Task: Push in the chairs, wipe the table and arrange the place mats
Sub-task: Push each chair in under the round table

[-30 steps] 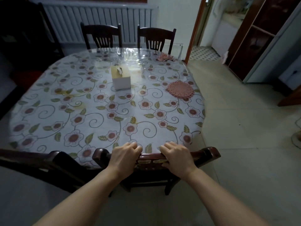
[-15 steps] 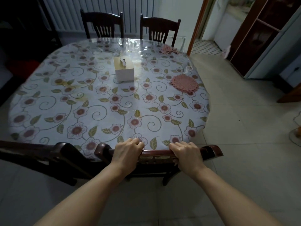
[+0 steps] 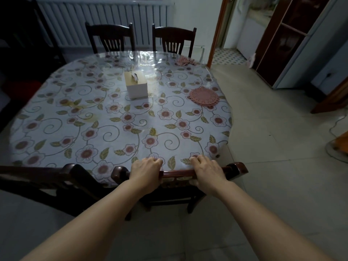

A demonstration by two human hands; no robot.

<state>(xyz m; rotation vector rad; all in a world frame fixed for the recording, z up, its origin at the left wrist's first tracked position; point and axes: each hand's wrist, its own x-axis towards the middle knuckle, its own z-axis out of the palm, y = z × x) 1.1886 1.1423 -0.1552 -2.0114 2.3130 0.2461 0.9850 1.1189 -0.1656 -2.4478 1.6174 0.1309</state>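
A dark wooden chair (image 3: 235, 169) stands at the near edge of the round table (image 3: 56, 117), which wears a floral plastic cover. My left hand (image 3: 146, 171) and my right hand (image 3: 207, 171) both grip the chair's top rail, fingers curled over it. The rail touches the table's edge. A stack of round pink crocheted place mats (image 3: 204, 96) lies at the table's right side. A crumpled pink mat or cloth (image 3: 183, 60) lies at the far right edge.
A white tissue box (image 3: 136, 86) sits mid-table. Another dark chair (image 3: 47, 178) stands to the near left, and two chairs (image 3: 110, 37) (image 3: 174, 39) stand at the far side before a radiator. A doorway and dark cabinet (image 3: 282, 40) are at the right over tiled floor.
The chair under my hands has slid forward toward the table until its top rail meets the edge. Both hands kept their grip on the rail.
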